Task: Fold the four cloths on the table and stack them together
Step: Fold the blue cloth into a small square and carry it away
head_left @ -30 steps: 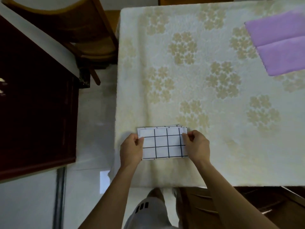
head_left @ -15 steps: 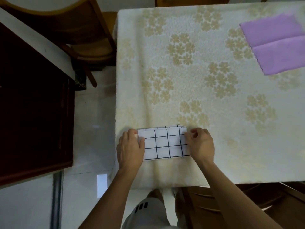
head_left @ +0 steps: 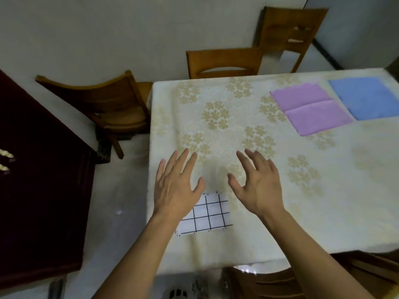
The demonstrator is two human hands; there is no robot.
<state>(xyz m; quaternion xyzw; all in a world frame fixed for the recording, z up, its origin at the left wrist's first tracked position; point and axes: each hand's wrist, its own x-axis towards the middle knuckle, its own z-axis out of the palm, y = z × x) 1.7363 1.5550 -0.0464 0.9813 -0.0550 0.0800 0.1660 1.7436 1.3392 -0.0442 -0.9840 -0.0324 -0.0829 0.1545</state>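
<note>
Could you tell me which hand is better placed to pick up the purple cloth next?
The right hand, probably. It is open above the table on the side where the purple cloth lies flat, far right. The left hand hovers over the checked cloth, farther away.

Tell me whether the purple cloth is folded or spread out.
Spread. The purple cloth lies flat in one layer on the table, with only a crease line across its middle.

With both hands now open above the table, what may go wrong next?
1. The folded checked cloth lies close to the table's near edge; a passing forearm might push it off.
2. The purple cloth and blue cloth touch or overlap, so pulling one may drag the other.
</note>
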